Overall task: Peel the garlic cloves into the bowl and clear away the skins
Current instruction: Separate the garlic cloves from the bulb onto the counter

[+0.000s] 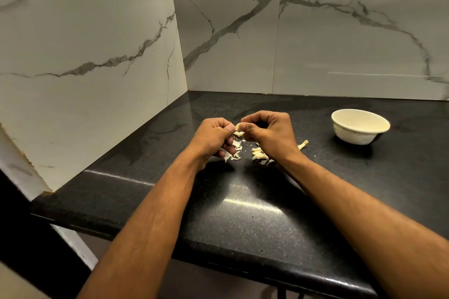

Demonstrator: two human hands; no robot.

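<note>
Your left hand and your right hand meet above the black counter, and both pinch one garlic clove between thumb and curled fingers. The clove's long axis runs from about 1 o'clock down to 7 o'clock; which end is the tip I cannot tell. Loose skins lie on the counter just under your hands. The white bowl stands well apart at 3 o'clock.
</note>
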